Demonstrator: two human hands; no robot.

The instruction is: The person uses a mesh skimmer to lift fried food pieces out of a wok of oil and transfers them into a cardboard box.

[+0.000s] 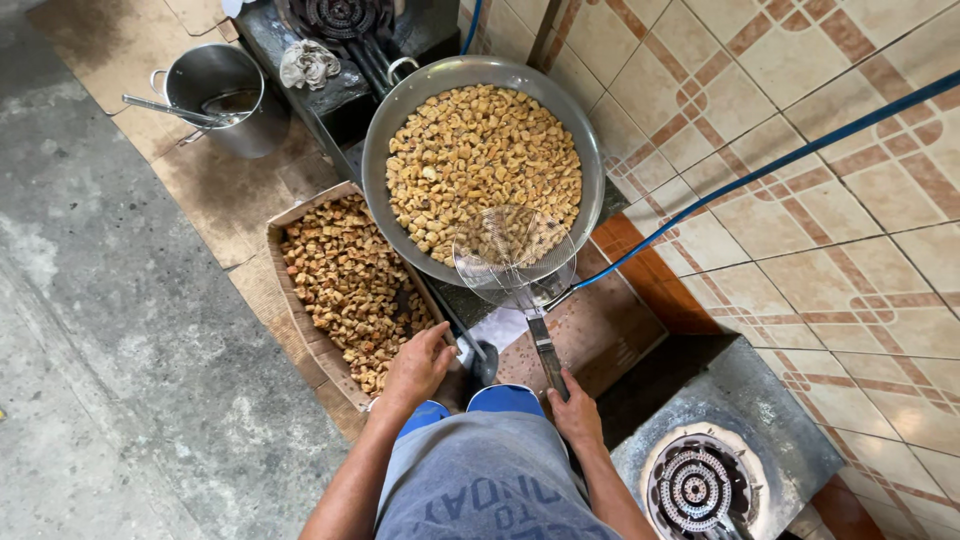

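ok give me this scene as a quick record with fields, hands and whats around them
left hand: rests on the edge of the cardboard box, which holds fried brown cubes
right hand: grip closed on the handle of the wire skimmer
skimmer: mesh bowl lies over the near rim of the large metal pan
pan: full of golden cubes
behind: steel pot with a ladle
near right: gas burner
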